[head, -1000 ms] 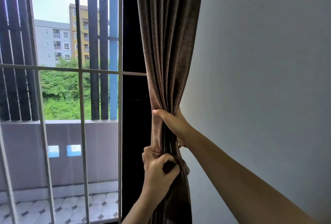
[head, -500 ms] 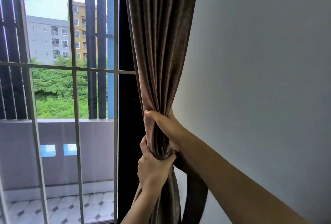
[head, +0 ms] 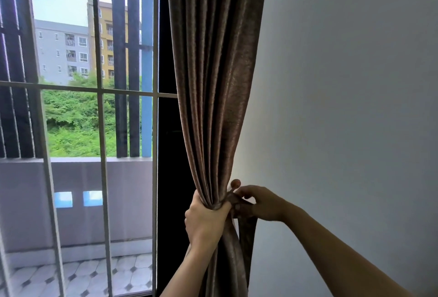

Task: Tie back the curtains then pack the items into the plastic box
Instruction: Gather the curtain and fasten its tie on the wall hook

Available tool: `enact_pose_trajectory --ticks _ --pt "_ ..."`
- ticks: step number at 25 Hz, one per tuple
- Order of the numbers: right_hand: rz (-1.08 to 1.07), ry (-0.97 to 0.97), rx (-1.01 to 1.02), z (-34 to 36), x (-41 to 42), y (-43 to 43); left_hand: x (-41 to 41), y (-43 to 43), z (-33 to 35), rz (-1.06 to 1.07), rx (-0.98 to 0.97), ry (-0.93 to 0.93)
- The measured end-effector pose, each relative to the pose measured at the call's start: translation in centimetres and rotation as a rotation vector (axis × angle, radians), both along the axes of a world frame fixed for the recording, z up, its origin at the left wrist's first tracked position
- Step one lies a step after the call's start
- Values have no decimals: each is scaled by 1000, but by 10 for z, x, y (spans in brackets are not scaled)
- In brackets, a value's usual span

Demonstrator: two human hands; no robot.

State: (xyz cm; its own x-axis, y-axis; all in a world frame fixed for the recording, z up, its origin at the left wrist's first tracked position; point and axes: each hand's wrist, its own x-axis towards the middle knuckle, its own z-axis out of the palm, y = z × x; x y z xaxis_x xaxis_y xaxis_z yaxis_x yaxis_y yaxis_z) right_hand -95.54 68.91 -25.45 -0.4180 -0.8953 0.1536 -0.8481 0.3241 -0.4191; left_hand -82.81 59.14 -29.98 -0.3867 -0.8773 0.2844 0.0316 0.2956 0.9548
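A brown curtain (head: 213,71) hangs gathered at the right side of the window, against the white wall. My left hand (head: 203,218) grips the bunched curtain at its narrowest point. Just to its right, my right hand (head: 258,204) pinches a brown tie-back strap (head: 246,230) that hangs down beside the curtain. A small round knob (head: 235,183) sticks out of the wall just above my right fingers. No plastic box is in view.
A window with a white metal grille (head: 102,130) fills the left half, with a dark frame (head: 168,154) beside the curtain. A balcony with a tiled floor (head: 83,275) lies outside. The plain wall (head: 343,107) fills the right.
My right hand has left the curtain bundle and moved right and down to the strap by the wall knob. My left hand still grips the gathered curtain. The view has shifted slightly.
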Motion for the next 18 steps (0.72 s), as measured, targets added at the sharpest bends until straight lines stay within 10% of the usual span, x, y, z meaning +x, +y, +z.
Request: enact_pose_trajectory --ticks 4,13,18 --pt "-119 475 -66 5 0 -16 1 2 -1 -41 -28 11" --pt "70 -71 -299 -21 -6 -34 7 -14 -4 -164 -66 1" --pt "-7 106 -248 -15 -24 -34 6 -12 -3 -171 -68 18"
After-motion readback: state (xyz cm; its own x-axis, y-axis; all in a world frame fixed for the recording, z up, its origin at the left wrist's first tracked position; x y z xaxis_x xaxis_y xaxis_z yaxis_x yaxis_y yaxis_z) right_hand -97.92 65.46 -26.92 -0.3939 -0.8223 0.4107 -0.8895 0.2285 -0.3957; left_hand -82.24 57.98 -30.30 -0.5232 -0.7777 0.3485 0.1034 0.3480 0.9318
